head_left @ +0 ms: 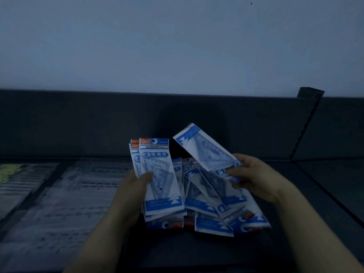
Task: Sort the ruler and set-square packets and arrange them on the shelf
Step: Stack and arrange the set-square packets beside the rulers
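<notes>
head-worn view, facing down, close over shelf

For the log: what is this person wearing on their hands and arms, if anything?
Nothing shows. The left hand and right hand are ungloved, and the left forearm and right forearm are bare to the frame edge, no sleeve in view. No watch, bracelet or ring is visible, though the picture is dim and blurred.
</notes>
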The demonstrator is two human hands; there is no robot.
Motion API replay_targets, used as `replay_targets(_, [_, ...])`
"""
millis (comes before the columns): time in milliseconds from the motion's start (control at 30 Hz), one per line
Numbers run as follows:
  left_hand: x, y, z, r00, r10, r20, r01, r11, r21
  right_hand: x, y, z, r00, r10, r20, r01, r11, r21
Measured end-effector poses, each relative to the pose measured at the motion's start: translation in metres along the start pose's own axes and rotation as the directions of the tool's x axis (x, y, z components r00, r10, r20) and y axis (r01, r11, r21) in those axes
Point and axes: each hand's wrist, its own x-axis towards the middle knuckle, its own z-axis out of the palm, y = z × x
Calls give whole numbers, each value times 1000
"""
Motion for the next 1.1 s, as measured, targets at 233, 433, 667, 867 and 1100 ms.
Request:
replay_targets(233, [-4, 1, 12, 989, 93, 112, -102, 991, 84, 0, 4, -4, 965, 176, 195, -104, 937, -334])
replay_targets(433, [-5, 1, 15, 987, -97, 126, 110, 989, -101, -5, 1, -8, 945, 239, 225, -132, 904, -407])
replay_targets(667, [0, -8, 19, 994, 83, 66, -89, 992, 93, -2, -2, -2, 981, 107, 164, -80, 983, -163])
replay_targets(867, [3, -14, 29, 991, 100, -88, -111, 986, -122, 1, 15, 18, 999, 36, 10, -37, 955, 293])
replay_targets(1100, [-7, -7, 35, 999, -15, 38, 20, 990, -137, 3, 8, 13, 995, 59, -78, -40, 973, 226])
